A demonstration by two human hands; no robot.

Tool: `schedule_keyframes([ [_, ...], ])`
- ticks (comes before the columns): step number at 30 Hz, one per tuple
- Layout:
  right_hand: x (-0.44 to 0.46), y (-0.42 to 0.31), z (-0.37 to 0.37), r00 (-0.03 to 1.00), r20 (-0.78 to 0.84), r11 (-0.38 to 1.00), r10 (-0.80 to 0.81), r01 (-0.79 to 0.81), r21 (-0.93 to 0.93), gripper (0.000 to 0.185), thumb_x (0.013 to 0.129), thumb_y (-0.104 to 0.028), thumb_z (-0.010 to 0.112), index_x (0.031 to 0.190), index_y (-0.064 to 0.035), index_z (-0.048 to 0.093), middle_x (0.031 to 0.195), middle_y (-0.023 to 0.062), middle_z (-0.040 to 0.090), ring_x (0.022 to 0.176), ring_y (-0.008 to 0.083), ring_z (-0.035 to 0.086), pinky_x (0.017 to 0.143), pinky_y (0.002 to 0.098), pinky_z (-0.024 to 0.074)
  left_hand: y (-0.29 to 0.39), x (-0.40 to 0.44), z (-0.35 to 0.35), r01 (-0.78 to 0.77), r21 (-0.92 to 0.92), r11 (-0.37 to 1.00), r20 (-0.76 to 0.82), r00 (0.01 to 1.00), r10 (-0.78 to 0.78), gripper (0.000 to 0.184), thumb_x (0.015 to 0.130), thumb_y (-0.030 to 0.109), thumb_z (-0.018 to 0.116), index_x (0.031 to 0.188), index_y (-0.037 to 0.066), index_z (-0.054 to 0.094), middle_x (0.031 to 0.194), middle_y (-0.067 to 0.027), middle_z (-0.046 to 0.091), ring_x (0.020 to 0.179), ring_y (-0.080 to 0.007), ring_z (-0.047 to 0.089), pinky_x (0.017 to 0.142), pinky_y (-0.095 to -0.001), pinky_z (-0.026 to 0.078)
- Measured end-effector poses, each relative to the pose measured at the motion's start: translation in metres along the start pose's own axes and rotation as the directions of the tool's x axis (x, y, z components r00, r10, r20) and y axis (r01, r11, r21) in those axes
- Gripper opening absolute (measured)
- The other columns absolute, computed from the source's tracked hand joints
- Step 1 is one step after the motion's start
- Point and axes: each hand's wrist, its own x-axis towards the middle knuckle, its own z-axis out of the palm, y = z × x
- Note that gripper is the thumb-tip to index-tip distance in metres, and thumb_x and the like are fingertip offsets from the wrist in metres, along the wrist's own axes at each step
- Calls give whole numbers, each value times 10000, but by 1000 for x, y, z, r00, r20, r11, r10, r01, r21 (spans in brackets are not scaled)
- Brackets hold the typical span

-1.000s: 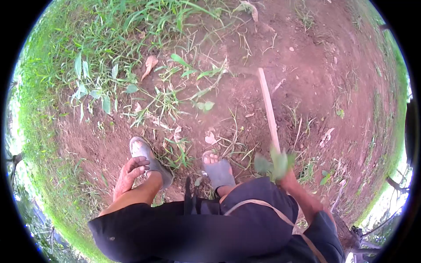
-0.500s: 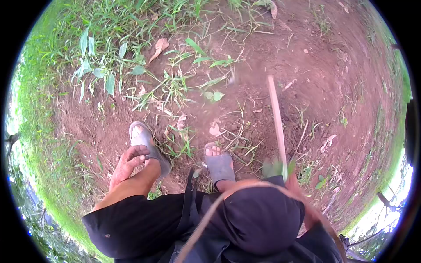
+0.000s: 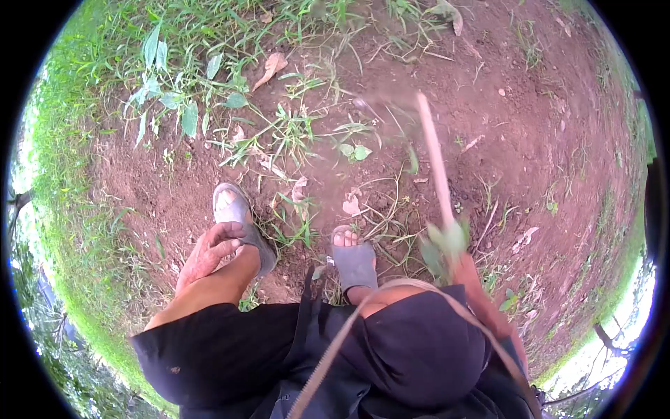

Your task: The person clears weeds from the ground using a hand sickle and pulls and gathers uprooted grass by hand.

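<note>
My right hand (image 3: 469, 279) is closed around the lower end of a long wooden handle (image 3: 434, 150), to the right of my right knee. The handle points away from me over bare soil, and its far end is smeared by motion, so I cannot make out a tool head. Blurred green leaves (image 3: 447, 246) partly cover the fingers. My left hand (image 3: 209, 255) hangs by my left shin, its fingers loosely bent and apart, holding nothing. Small weeds (image 3: 356, 151) and loose stems lie between the handle and my feet.
My feet in grey sandals (image 3: 354, 265) stand on reddish soil (image 3: 160, 202). A tan strap (image 3: 335, 342) loops over my right knee. Denser grass (image 3: 91, 91) grows at the left and top, with dry leaves (image 3: 271, 68) scattered about.
The wooden handle's far end has shifted up and slightly left, and my right hand and forearm show more. The blurred leaves near it have moved. My left hand stays by the shin.
</note>
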Motion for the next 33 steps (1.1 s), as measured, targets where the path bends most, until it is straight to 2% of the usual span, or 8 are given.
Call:
schedule_keyframes([
  [3,-69,40,-15,840,104,697,-533,505,-509,422,987,-405,449,1041,-11,590,769,113,589,658,210,598,542,361,463,12,-25,20,-131,-62,989,-81,989,125,364,892,133,637,1240,67,552,1271,-100,548,1188,-184,517,1026,-337,396],
  [5,-84,19,-6,963,-16,933,268,-264,-246,441,997,-423,429,1017,-17,600,755,137,603,673,214,595,567,359,458,19,-23,25,119,-367,923,-133,975,-178,361,892,82,647,1241,128,565,1289,-101,536,1195,-186,530,1013,-329,416],
  [8,-12,-9,16,987,24,907,158,-136,-400,410,995,-401,460,1030,-15,594,734,122,601,659,211,583,585,352,467,22,-35,41,-206,302,931,-238,929,283,373,897,118,639,1256,79,547,1283,-108,541,1169,-189,544,1019,-316,408],
  [13,47,-85,64,873,153,768,463,-482,423,251,950,-275,576,985,-27,573,725,74,581,603,196,535,555,380,441,-1,15,4,-45,15,999,-18,999,46,385,884,154,614,1237,14,547,1209,-110,591,1130,-177,549,1012,-308,394],
  [16,32,-71,49,979,18,976,-202,199,87,251,947,-256,551,985,-10,582,724,125,556,656,220,554,616,402,453,33,-6,23,41,-74,996,-11,999,-42,392,881,158,599,1232,-10,548,1180,-123,603,1137,-191,538,1028,-316,372],
  [21,21,-78,31,988,-12,988,153,-154,-23,427,980,-370,437,1125,5,582,866,188,617,835,346,613,792,449,461,12,-20,29,-280,205,938,-89,949,303,442,877,240,609,1237,-10,554,1199,-111,607,1159,-204,533,1030,-345,372],
  [23,66,-111,36,984,43,985,173,-171,-31,406,996,-354,441,1107,13,576,742,103,573,614,210,574,570,372,457,4,-14,25,-406,279,870,-94,891,445,458,876,259,612,1243,-10,552,1209,-113,605,1168,-207,531,1034,-352,369],
  [33,78,-85,10,965,42,959,258,-261,109,366,999,-391,470,1004,-44,585,658,1,524,518,100,500,477,275,420,42,-37,37,73,-25,997,-265,961,-77,373,843,161,655,1192,42,599,1171,-52,606,1111,-121,547,979,-259,394],
])
